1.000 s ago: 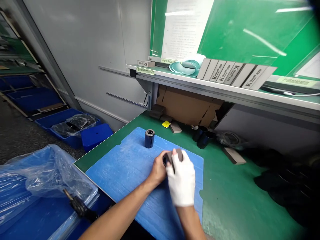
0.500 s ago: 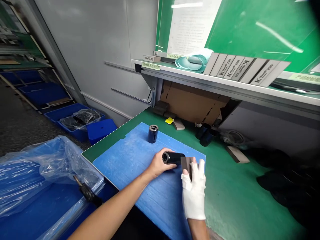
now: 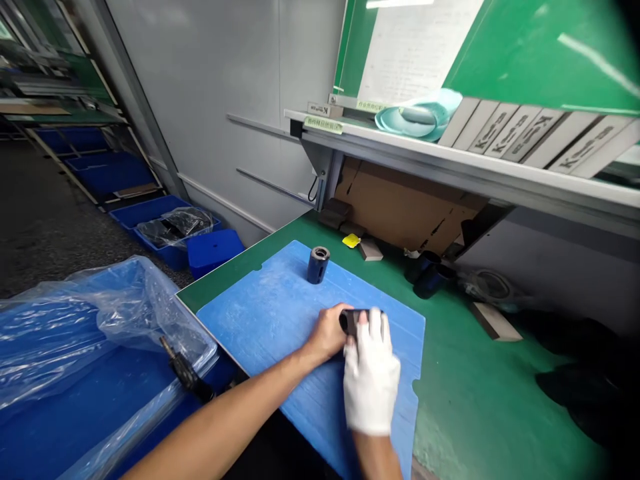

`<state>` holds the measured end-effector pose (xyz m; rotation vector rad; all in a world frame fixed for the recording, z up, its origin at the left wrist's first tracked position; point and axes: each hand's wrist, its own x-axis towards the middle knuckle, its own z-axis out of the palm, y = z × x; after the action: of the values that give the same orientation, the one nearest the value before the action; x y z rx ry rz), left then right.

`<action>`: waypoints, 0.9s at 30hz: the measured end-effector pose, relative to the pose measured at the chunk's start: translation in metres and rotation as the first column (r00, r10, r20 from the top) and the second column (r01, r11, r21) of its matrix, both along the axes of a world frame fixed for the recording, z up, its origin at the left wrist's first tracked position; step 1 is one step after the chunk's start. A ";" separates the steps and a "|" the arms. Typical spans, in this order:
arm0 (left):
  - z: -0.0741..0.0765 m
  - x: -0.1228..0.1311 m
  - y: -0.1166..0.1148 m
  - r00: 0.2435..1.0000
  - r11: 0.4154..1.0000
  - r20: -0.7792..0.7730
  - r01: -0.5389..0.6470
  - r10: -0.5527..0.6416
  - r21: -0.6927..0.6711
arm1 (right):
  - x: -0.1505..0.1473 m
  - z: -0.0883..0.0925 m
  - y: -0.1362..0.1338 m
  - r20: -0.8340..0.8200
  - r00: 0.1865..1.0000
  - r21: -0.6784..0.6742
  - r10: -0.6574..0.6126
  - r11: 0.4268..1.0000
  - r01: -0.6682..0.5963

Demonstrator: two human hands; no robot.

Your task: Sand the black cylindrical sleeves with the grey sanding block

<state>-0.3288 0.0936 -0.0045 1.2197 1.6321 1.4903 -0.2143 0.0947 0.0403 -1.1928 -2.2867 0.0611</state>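
Observation:
Over the blue mat [image 3: 255, 300], my bare left hand [image 3: 326, 335] is closed around a black cylinder [image 3: 343, 323] lying on its side, its hollow end facing left. My right hand [image 3: 373, 383], in a white glove with bare fingertips, grips a grey-brown sanding block [image 3: 355, 321] and presses it on top of the cylinder. The gloved fingers cover most of the block and the cylinder's far end. A second black cylinder [image 3: 318, 267], with a slot in its side, stands upright on the mat behind my hands.
Several more sanding blocks [image 3: 515, 130] line the shelf [image 3: 425, 147] above the bench. Dark cylinders [image 3: 433, 280], a loose block [image 3: 495, 321] and a yellow piece [image 3: 351, 241] lie along the back. Left of the bench sits a plastic-lined blue bin [image 3: 100, 373] with an air gun [image 3: 185, 373].
My right hand has moved left along the cylinder, carrying the sanding block toward its hollow end. My left hand keeps its hold. The whole view has shifted slightly.

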 end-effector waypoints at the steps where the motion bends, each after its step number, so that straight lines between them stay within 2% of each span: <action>1: 0.000 0.000 0.000 1.000 1.000 -0.014 -0.014 0.014 -0.010 | -0.002 0.003 0.000 0.051 0.998 -0.033 -0.027 0.999 0.029; 3: 0.000 0.000 0.001 0.999 0.999 -0.016 -0.031 0.031 -0.024 | -0.005 0.008 0.001 0.114 0.993 -0.091 -0.022 0.995 0.033; 5: -0.001 -0.001 0.001 1.000 1.000 0.018 -0.008 0.008 -0.022 | -0.006 0.011 0.002 0.083 0.996 -0.079 0.011 0.997 -0.005; 7: -0.002 -0.002 0.002 0.999 1.000 0.044 0.002 -0.001 -0.015 | -0.006 0.009 0.003 0.027 1.000 -0.048 0.003 0.999 -0.002; 10: -0.003 -0.003 0.003 0.999 0.999 0.027 -0.046 0.046 -0.018 | -0.006 0.002 0.002 0.002 1.000 -0.057 -0.017 0.998 0.017; 11: -0.003 -0.003 0.003 0.998 0.999 0.032 -0.046 0.046 -0.012 | -0.006 -0.001 0.002 0.004 1.000 -0.060 0.013 0.998 -0.012; 14: -0.002 -0.003 0.004 0.997 1.000 0.075 -0.026 0.026 -0.006 | -0.012 -0.002 0.006 -0.047 0.999 0.049 0.016 0.999 -0.013; 18: -0.003 -0.002 0.003 0.994 0.997 0.097 -0.055 0.059 -0.051 | -0.015 0.019 0.048 0.053 0.999 -0.070 -0.006 0.997 0.010; 20: -0.002 -0.003 0.001 0.992 0.998 0.115 -0.044 0.048 -0.034 | -0.002 0.029 0.070 -0.014 0.999 -0.064 -0.052 0.997 0.051; 22: 0.001 -0.004 -0.002 0.993 1.000 0.119 -0.024 0.024 -0.002 | 0.020 0.029 0.078 -0.130 0.986 -0.096 -0.100 0.991 0.088; 25: 0.007 -0.006 -0.003 0.996 0.999 0.088 0.029 -0.031 0.020 | 0.049 0.010 0.059 -0.251 0.957 -0.183 -0.143 0.978 0.098; 27: 0.008 -0.006 -0.003 0.996 1.000 0.085 0.022 -0.022 0.006 | 0.055 -0.004 0.034 -0.303 0.943 -0.158 -0.135 0.983 0.091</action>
<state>-0.3352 0.0908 0.0040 1.1573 1.5547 1.5134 -0.1594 0.1291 0.0362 -1.2830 -1.9595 0.3505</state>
